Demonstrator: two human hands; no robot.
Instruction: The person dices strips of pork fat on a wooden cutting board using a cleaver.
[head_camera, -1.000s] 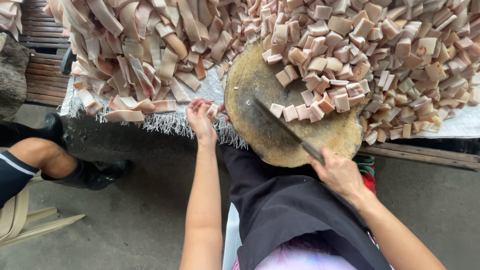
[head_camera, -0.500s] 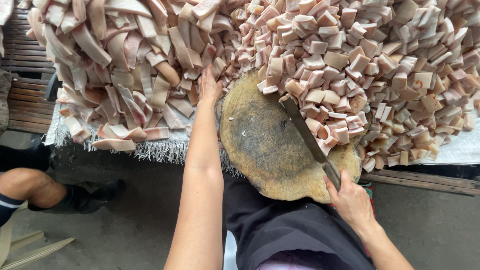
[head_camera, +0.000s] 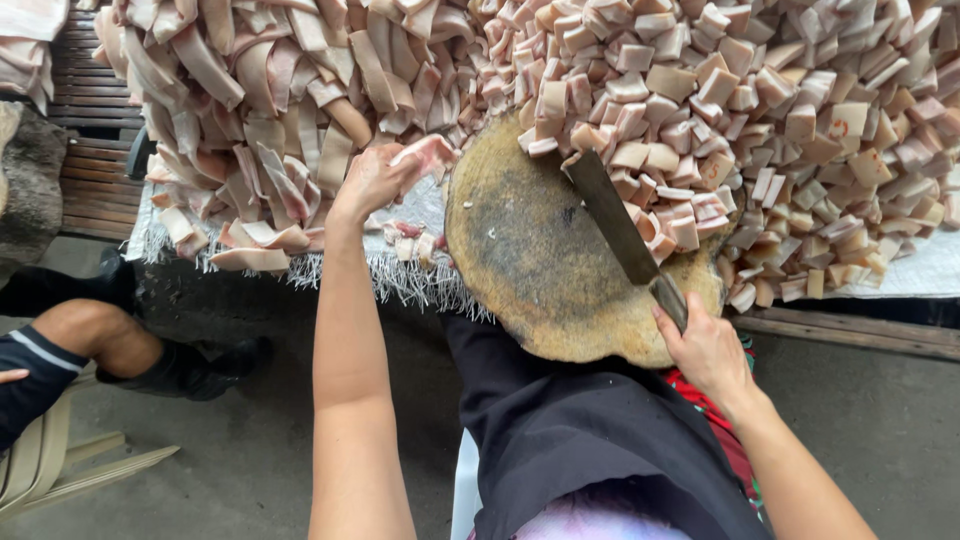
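My right hand nearest, fist closed around cleaver handle at near edge of round wooden chopping block. Blade lies flat across block, tip among cut cubes heaped over far right side. My left hand further out, left of block, fingers pinched on pale meat strip, lifted just off fringed mat. Beyond, big pile of long strips. Another person's leg at left, well apart.

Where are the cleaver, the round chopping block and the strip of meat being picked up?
cleaver (head_camera: 612, 218), head view, middle of the blade
round chopping block (head_camera: 530, 270), head view, bare top
meat strip (head_camera: 430, 152), head view, free end
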